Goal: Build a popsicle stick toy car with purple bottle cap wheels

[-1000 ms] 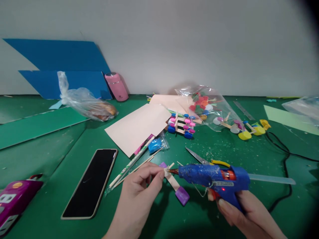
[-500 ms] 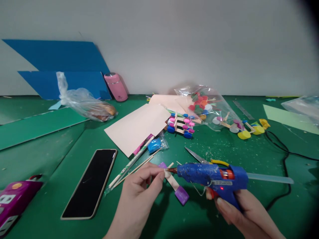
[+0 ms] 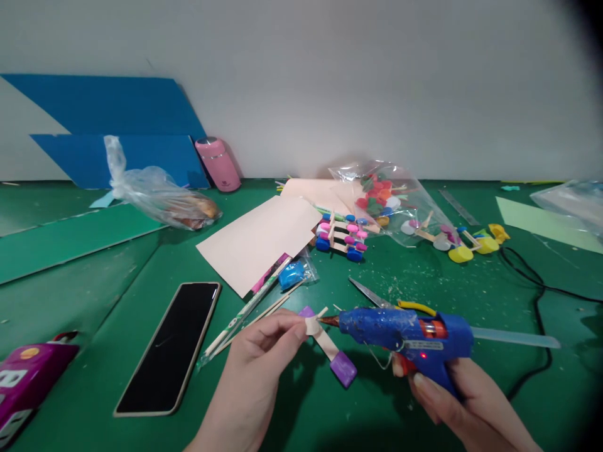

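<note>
My left hand point(image 3: 264, 351) is closed, thumb and fingers pinching a short, pale craft stick piece point(image 3: 311, 325). Just under it lies a craft stick point(image 3: 326, 345) with a purple block point(image 3: 343, 368) at its near end and more purple at its far end. The fingers partly cover this spot. In my right hand point(image 3: 452, 392) is a blue glue gun point(image 3: 377, 326), wrapped at the handle, its red light lit and a clear glue stick out the back. Its brown nozzle points left, close to the pinched piece. Behind the gun, scissors point(image 3: 370, 292) with a yellow handle are partly hidden.
A phone point(image 3: 169, 348) lies left of my left hand, with a purple power strip point(image 3: 35, 383) beyond. Thin wooden sticks point(image 3: 264, 320), small wheeled models point(image 3: 342, 238) and a bag of coloured caps point(image 3: 381, 194) lie farther back. A black cord point(image 3: 541, 314) runs at right.
The glue gun has drawn slightly to the right, its nozzle backing off from the pinched piece. My left hand has shifted a little left.
</note>
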The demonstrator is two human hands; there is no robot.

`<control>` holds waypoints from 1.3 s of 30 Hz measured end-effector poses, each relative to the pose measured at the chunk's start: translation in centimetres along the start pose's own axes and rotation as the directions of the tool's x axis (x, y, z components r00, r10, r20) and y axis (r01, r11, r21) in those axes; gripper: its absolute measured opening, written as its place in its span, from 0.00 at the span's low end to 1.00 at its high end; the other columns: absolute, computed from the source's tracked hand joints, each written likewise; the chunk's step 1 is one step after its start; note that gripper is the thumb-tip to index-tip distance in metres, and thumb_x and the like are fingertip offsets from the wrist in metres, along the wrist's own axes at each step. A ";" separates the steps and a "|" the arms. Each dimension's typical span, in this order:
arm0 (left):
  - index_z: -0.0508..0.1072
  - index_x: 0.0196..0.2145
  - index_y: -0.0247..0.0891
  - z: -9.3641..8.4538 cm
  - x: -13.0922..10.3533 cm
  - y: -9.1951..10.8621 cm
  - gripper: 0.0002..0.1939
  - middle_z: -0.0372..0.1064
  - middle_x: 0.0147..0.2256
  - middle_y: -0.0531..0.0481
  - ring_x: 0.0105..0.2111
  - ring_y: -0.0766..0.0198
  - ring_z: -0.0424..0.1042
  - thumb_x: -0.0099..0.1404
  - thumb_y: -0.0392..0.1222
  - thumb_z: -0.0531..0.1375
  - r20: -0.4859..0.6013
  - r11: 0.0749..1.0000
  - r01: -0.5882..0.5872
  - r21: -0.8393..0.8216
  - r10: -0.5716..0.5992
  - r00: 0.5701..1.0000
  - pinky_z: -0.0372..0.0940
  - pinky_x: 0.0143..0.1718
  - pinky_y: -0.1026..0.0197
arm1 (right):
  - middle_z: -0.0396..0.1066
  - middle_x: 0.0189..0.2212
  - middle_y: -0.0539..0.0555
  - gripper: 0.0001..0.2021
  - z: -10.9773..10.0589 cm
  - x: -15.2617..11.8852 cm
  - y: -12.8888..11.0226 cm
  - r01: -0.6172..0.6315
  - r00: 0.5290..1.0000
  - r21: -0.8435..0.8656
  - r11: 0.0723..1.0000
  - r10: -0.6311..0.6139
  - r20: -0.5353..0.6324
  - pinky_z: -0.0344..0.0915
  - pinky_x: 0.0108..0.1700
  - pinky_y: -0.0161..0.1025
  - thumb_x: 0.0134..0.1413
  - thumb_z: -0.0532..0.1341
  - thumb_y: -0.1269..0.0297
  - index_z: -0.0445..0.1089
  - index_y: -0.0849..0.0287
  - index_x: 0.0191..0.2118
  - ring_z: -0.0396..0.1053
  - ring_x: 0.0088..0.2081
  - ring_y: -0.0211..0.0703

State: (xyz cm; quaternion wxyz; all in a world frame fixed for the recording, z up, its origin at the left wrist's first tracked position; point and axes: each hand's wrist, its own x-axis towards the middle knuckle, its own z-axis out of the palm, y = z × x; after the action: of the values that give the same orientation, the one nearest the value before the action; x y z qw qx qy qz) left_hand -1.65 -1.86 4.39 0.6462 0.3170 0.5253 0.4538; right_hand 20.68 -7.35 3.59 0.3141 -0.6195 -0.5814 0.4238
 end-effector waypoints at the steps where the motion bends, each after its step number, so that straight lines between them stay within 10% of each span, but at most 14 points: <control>1: 0.76 0.25 0.40 0.0 0.0 0.0 0.05 0.71 0.26 0.56 0.29 0.70 0.67 0.50 0.42 0.65 0.010 0.999 0.026 -0.034 -0.026 1.000 0.60 0.33 0.70 | 0.64 0.18 0.49 0.11 0.1 0.0 -0.1 -0.009 1.000 -0.001 1.000 0.009 -0.007 0.58 0.18 0.29 0.52 0.54 0.56 0.70 0.55 0.31 0.60 0.18 0.36; 23: 0.76 0.23 0.36 0.1 0.1 0.5 0.06 0.70 0.22 0.54 0.26 0.70 0.65 0.48 0.41 0.67 -0.010 0.987 0.125 -0.104 -0.127 0.992 0.60 0.32 0.69 | 0.64 0.18 0.48 0.11 0.0 0.3 0.3 -0.028 0.996 0.030 0.999 0.030 -0.088 0.63 0.21 0.30 0.53 0.54 0.56 0.66 0.57 0.32 0.63 0.19 0.36; 29: 0.76 0.25 0.38 -0.6 0.5 0.7 0.04 0.70 0.26 0.53 0.30 0.68 0.65 0.49 0.40 0.66 -0.073 1.000 -0.017 0.007 0.017 0.997 0.60 0.33 0.69 | 0.68 0.17 0.50 0.11 -4.8 2.9 2.5 -0.124 0.926 -0.105 0.987 0.077 -0.369 0.64 0.25 0.34 0.48 0.59 0.56 0.65 0.56 0.24 0.67 0.21 0.40; 33: 0.76 0.25 0.39 -0.6 0.9 0.6 0.02 0.69 0.26 0.53 0.30 0.67 0.65 0.51 0.39 0.64 -0.086 0.984 -0.127 0.123 0.138 0.987 0.60 0.31 0.68 | 0.75 0.35 0.58 0.11 -8.5 5.0 4.7 -0.255 0.899 -0.223 0.941 0.146 -0.412 0.66 0.34 0.37 0.50 0.57 0.57 0.72 0.57 0.31 0.71 0.38 0.51; 39: 0.76 0.22 0.38 0.4 1.7 0.3 0.02 0.69 0.25 0.53 0.26 0.67 0.64 0.50 0.36 0.63 -0.077 0.947 -0.224 0.228 0.247 0.966 0.58 0.26 0.66 | 0.74 0.30 0.62 0.18 -9.2 5.8 8.3 -0.373 0.853 -0.476 0.797 0.093 -0.513 0.64 0.32 0.43 0.51 0.54 0.51 0.73 0.60 0.32 0.71 0.32 0.51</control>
State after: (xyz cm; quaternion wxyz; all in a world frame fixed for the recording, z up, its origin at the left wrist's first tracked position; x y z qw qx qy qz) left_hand -1.31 -0.13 4.11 0.5203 0.4222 0.5633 0.4835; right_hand 32.43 -1.75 -0.61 0.1924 -0.8351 -0.5034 0.1103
